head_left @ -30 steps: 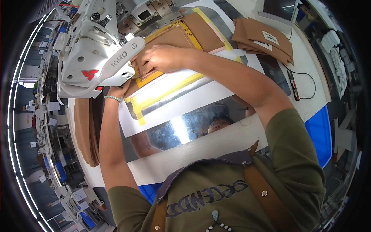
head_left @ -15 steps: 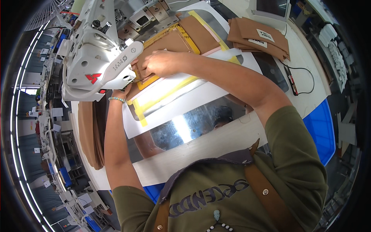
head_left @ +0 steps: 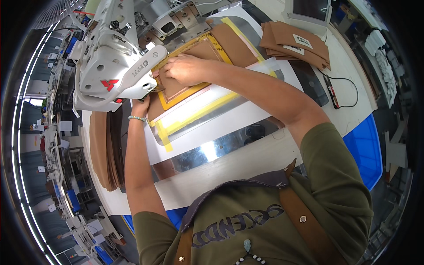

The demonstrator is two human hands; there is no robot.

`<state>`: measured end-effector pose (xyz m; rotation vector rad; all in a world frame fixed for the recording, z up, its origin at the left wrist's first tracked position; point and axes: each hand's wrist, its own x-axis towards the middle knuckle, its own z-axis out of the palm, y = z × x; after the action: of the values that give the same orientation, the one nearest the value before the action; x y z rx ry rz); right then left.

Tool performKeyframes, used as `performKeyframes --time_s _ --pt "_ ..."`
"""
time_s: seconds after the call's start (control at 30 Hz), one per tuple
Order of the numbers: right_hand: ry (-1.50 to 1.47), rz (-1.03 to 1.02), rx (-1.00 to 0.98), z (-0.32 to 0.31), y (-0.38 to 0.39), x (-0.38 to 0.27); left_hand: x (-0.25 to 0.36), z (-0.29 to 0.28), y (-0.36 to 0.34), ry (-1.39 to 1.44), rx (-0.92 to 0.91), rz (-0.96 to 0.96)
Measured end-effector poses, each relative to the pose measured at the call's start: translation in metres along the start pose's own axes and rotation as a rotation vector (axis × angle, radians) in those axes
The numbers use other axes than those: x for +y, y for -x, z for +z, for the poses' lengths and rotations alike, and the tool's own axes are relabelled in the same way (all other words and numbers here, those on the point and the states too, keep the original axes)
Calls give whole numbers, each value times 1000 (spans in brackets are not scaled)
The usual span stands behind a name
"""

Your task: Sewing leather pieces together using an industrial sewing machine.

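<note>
Brown sheet (head_left: pixel 200 49) lies right of the sewing head (head_left: pixel 104 75), seemingly being positioned; next calls for steady guidance. Right hand (head_left: pixel 183 70) rests on it, left hand (head_left: pixel 140 105) partly behind the head; whether fingers clamp, I cannot tell.

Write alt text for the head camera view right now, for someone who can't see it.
A person's right hand presses on a brown panel inside a yellow frame, beside a white sewing machine head that partly hides the left hand. Stacked brown pieces with white labels lie farther right.
</note>
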<state>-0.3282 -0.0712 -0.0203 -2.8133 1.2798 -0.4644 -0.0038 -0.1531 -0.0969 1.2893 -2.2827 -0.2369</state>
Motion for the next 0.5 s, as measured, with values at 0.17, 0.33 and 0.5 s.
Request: performKeyframes --time_s 0.17,0.33,0.5 --pt "-103 -19 -46 -4 2 -5 20 -16 18 63 81 -63" --pt "-199 -69 -42 0 6 -5 50 -41 42 480 114 -243" --pt "-248 -99 -59 -9 18 -13 88 -68 76 436 62 -304"
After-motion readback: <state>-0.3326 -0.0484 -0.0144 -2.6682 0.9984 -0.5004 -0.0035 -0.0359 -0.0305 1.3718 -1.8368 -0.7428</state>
